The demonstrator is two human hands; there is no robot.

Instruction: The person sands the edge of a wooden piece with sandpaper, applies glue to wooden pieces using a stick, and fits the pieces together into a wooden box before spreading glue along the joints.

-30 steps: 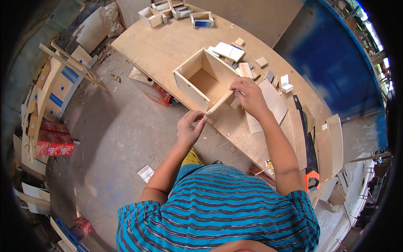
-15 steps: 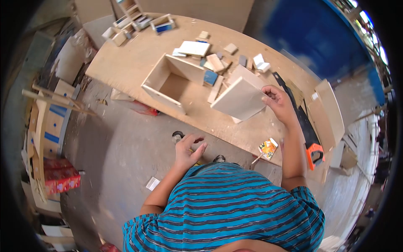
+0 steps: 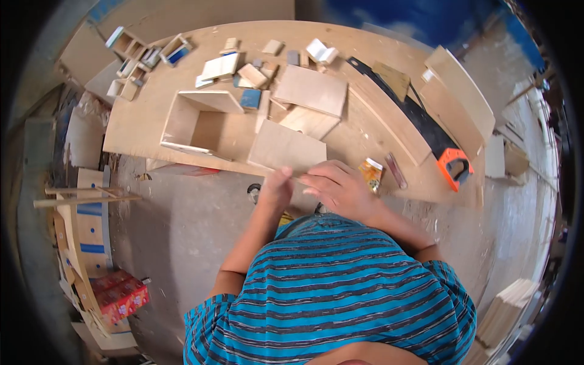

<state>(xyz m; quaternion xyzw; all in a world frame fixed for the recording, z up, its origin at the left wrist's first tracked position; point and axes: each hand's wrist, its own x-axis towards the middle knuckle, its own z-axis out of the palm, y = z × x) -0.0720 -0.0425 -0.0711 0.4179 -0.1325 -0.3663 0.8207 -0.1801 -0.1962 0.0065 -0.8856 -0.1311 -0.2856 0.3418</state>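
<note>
A thin rectangular wooden board (image 3: 286, 146) is tilted up at the table's front edge. My left hand (image 3: 277, 191) is closed at its near edge, thumb up. My right hand (image 3: 342, 190), slightly blurred, grips the near right corner with bent fingers. Just left of the board, an open wooden box (image 3: 177, 125) lies with its opening facing up. Behind it is another flat board (image 3: 311, 91), on top of a paler wood piece (image 3: 308, 121). A blue block (image 3: 250, 99) sits between the box and these boards.
A handsaw with an orange handle (image 3: 455, 169) lies at the table's right, beside a long wood strip (image 3: 389, 121). A yellow-orange packet (image 3: 370, 174) is near my right hand. Small wooden frames (image 3: 128, 44) stand far left. A red box (image 3: 121, 297) is on the floor.
My right hand has brought the board left and toward my body. My left hand has risen from over the floor to the board's near edge. The view has turned to the right.
</note>
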